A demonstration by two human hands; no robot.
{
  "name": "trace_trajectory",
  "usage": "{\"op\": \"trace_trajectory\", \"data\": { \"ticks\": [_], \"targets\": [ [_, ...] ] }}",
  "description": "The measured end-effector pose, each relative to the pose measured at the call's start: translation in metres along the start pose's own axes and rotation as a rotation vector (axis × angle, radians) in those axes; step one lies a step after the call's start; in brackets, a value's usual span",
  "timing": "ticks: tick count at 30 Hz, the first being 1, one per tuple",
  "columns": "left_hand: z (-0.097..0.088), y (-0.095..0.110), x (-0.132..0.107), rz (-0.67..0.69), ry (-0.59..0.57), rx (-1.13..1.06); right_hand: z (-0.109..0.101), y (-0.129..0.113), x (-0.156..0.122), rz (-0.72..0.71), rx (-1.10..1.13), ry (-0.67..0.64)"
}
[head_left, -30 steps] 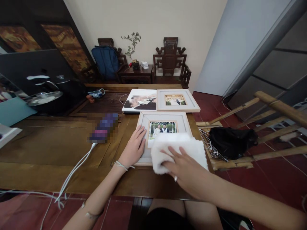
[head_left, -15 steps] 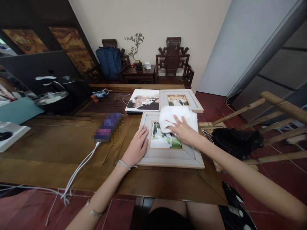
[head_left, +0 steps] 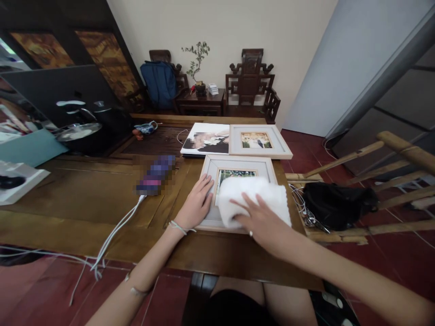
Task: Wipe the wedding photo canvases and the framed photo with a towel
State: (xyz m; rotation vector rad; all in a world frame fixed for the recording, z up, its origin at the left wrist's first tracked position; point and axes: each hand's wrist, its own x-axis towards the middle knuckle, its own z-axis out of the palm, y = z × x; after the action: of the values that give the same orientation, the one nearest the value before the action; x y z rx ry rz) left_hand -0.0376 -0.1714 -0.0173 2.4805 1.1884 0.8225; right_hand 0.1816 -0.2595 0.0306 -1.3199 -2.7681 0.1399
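A picture frame (head_left: 238, 162) with a pale wide border lies flat on the wooden table, its photo partly covered. Across its lower right part is a white cloth (head_left: 253, 197), folded and soft. My right hand (head_left: 263, 222) presses on the cloth with its fingers over it, the thumb side toward the frame's lower edge. My left hand (head_left: 199, 201) rests on the frame's left border, fingers stretched out and close together. Just behind lie a second framed photo (head_left: 256, 140) and a white photo print or album (head_left: 205, 138), side by side.
The wooden table (head_left: 84, 213) carries a blurred phone-like object (head_left: 155, 175) with white cables (head_left: 118, 235), a lidded pan (head_left: 79, 133) and a small blue-white pot (head_left: 146, 127). A bamboo chair (head_left: 343, 156) holding a black bag (head_left: 340, 203) stands right. Carved chairs (head_left: 251, 86) line the wall.
My right hand has drawn the white cloth from the frame's upper right toward its lower edge, uncovering the top of the photo. My left hand stays on the left border. The view has shifted slightly.
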Motion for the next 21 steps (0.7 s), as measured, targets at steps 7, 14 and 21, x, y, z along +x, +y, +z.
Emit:
{"op": "trace_trajectory", "data": {
  "ticks": [7,14,21],
  "targets": [
    [-0.001,-0.001,-0.001,-0.002,0.0,-0.02,-0.003,0.091,0.055,0.15,-0.214,0.187],
    [0.001,-0.001,-0.001,-0.008,0.007,-0.029,0.001,0.067,0.051,0.162,-0.197,0.072],
    [0.0,0.001,0.0,-0.053,0.015,-0.108,-0.013,-0.021,-0.009,-0.033,0.038,-0.111]
  ]
}}
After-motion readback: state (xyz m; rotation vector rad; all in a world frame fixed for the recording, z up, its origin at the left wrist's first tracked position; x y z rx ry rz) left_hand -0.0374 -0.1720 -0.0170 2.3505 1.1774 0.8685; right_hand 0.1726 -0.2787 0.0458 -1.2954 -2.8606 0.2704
